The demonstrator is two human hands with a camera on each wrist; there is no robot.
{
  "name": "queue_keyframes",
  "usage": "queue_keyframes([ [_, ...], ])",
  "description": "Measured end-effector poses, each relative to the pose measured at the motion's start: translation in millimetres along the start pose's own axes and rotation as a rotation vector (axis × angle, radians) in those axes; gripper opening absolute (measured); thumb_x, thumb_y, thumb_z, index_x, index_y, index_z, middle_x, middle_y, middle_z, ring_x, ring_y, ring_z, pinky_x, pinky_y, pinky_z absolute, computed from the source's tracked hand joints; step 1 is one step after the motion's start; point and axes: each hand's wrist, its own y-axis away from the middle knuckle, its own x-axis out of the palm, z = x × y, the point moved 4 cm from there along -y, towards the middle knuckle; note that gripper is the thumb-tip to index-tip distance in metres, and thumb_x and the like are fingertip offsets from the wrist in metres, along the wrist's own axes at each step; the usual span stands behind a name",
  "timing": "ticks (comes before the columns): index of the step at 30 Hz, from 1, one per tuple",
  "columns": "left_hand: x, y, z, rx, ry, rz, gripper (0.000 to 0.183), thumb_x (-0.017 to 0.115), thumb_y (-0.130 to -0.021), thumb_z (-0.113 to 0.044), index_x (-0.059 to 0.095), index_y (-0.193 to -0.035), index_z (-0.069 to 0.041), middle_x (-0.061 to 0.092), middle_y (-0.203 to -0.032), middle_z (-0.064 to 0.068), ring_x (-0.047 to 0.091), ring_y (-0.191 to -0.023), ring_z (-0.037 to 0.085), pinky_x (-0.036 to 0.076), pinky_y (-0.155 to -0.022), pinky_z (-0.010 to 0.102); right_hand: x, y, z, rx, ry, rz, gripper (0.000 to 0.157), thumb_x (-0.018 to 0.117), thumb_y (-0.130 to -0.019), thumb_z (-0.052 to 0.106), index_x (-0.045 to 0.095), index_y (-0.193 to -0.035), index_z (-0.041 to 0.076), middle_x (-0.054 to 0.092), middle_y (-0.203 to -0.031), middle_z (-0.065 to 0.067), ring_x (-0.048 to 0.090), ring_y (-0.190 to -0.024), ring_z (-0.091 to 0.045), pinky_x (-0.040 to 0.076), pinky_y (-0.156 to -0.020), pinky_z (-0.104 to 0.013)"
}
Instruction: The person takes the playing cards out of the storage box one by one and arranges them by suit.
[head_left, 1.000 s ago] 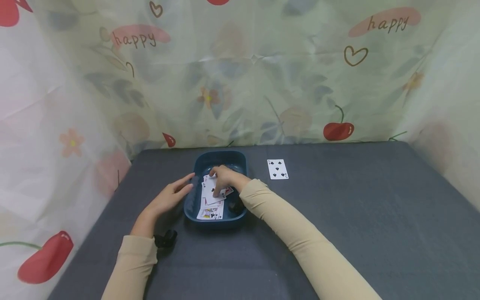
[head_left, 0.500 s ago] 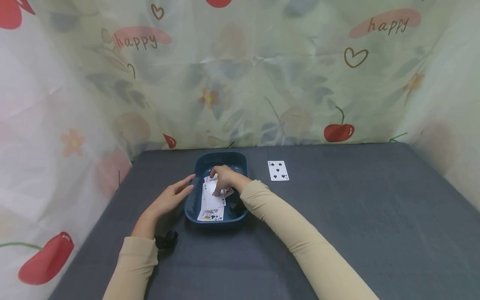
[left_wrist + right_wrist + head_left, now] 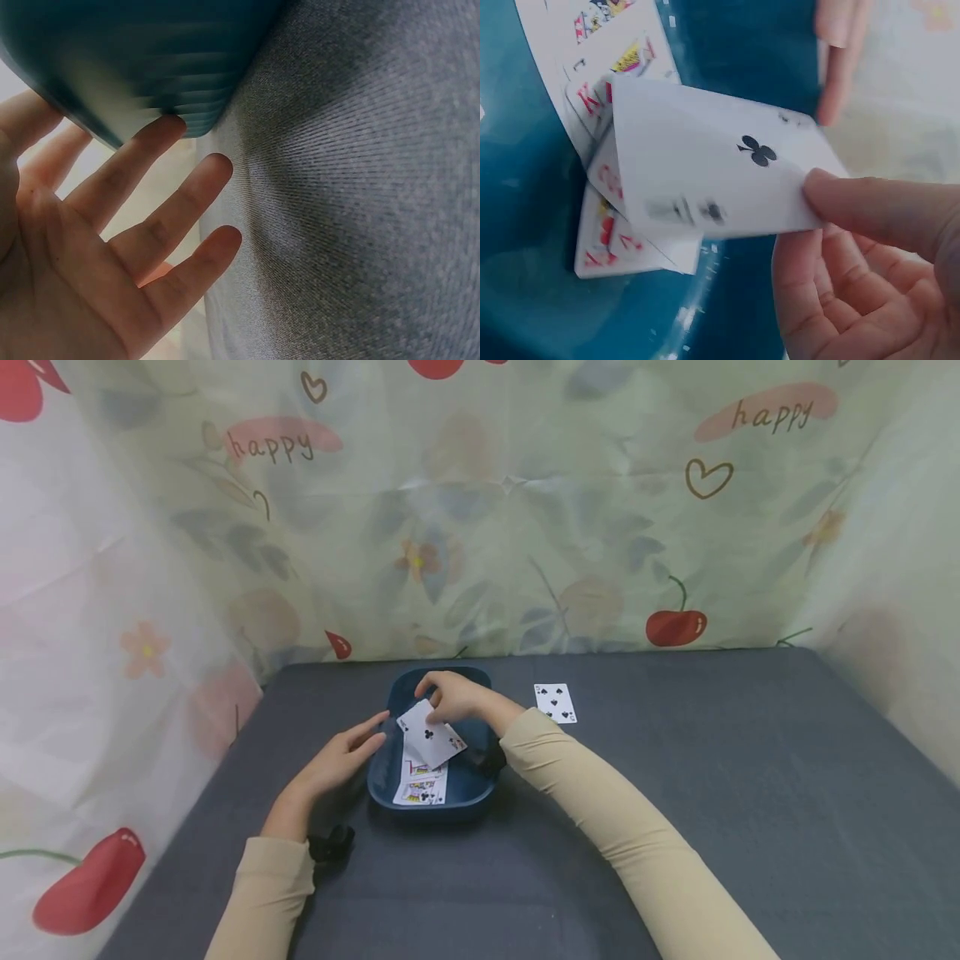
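My right hand [image 3: 456, 697] pinches an ace of clubs [image 3: 429, 750] by one end, thumb on its face and fingers beneath. The ace hangs tilted over a blue plastic bin [image 3: 438, 812]. Below it in the bin lie several overlapping playing cards [image 3: 422, 793], kings among them; the ace covers part of this pile in the right wrist view [image 3: 634, 259]. My left hand [image 3: 337, 764] has its fingers spread at the bin's left side, fingertips right at the rim. Seen from the left wrist, these fingers [image 3: 202, 176] reach up toward the bin's outer wall [image 3: 150, 45].
A five of spades [image 3: 553, 693] lies face up on the dark grey tabletop [image 3: 712, 777], right of the bin. Behind the table hangs a patterned curtain [image 3: 510, 552], with more curtain at both sides. A black wrist device [image 3: 332, 843] sits at my left cuff.
My right hand has picked the ace of clubs up off the pile and moved slightly up, turning the card. More of the kings below now shows. The left hand stays by the bin.
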Motion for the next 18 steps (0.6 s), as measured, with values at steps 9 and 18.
queue_keyframes([
  [9, 0.0, 0.4, -1.5, 0.005, -0.007, -0.005, 0.056, 0.039, -0.098, -0.044, 0.023, -0.149, -0.025, 0.025, -0.153, 0.017, 0.030, -0.138, 0.040, 0.027, -0.109, 0.059, -32.2, 23, -1, -0.138, -0.073, -0.076, 0.036, 0.059, -0.088, 0.004, 0.053, -0.123, 0.006, 0.068, -0.103, -0.015, 0.060, -0.083, -0.016, 0.046, -0.065, -0.021],
  [18, 0.2, 1.8, -0.7, 0.010, -0.010, -0.015, 0.057, 0.039, -0.098, -0.045, 0.023, -0.149, -0.026, 0.025, -0.154, 0.016, 0.030, -0.139, 0.040, 0.026, -0.110, 0.059, -53.2, 43, -23, -0.097, -0.242, -0.164, 0.037, 0.058, -0.089, 0.006, 0.051, -0.125, 0.006, 0.067, -0.105, -0.017, 0.060, -0.080, -0.015, 0.048, -0.066, -0.023],
])
